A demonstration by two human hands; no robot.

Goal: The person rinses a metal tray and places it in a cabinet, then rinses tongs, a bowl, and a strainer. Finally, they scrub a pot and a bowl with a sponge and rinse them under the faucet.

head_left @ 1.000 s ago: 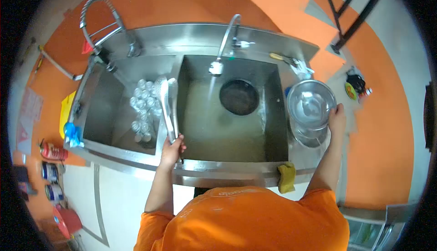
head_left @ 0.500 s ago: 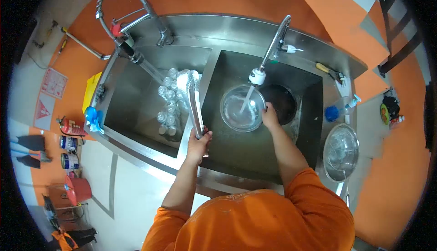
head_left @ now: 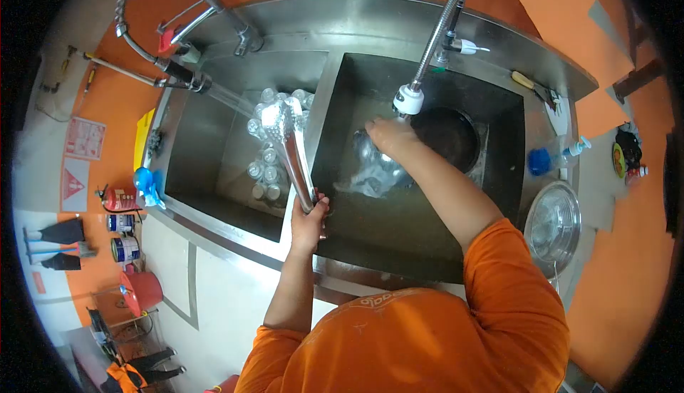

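Note:
My left hand is closed around the handle end of metal tongs, which slant up over the divider between the two sinks. In the right sink, my right hand is closed on a shiny bowl, tilted and partly hidden by the hand and forearm. Water spills from it and splashes into the sink. Just above the hand hangs the white faucet head. A dark round pan lies in the sink beside my forearm.
Several clear glass bottles or jars sit in the left sink, under a spring faucet running water. On the right ledge are a strainer bowl, a blue-liquid bottle and a yellow-handled tool. A blue item lies on the left edge.
My right hand has moved up and left and tipped the bowl, which was level under the stream. Water now spills out. My left hand still holds the tongs. The view has shifted slightly.

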